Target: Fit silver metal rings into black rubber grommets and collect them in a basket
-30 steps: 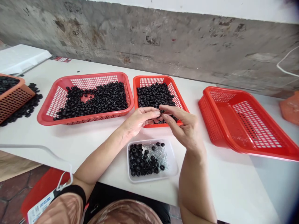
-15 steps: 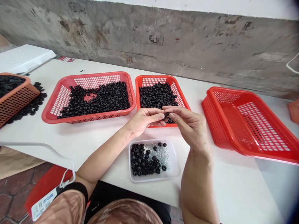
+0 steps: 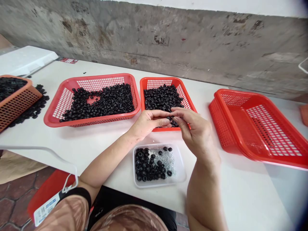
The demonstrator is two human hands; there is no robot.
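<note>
My left hand (image 3: pixel 149 123) and my right hand (image 3: pixel 192 133) meet above the front rim of a small red mesh basket (image 3: pixel 186 98), which is heaped with black rubber rings (image 3: pixel 163 98). Their fingertips close together on a small black rubber ring (image 3: pixel 172 118), partly hidden by my fingers. Just below my hands, a clear plastic tub (image 3: pixel 179 160) holds black rubber rings (image 3: pixel 146 165) and tiny clear beads (image 3: pixel 166 157). To the left, a wider red mesh basket (image 3: pixel 96 78) holds more black rings.
An orange mesh basket (image 3: pixel 21 102) of black rings sits at the far left, with loose rings (image 3: pixel 33 109) beside it. A large red mesh basket (image 3: pixel 252 125) sits at the right. A concrete wall (image 3: pixel 154 35) runs behind the white table (image 3: pixel 108 138).
My right hand has risen slightly and turned, its fingers still at the left hand's fingertips. The view has shifted slightly, and the baskets and tub have not visibly moved.
</note>
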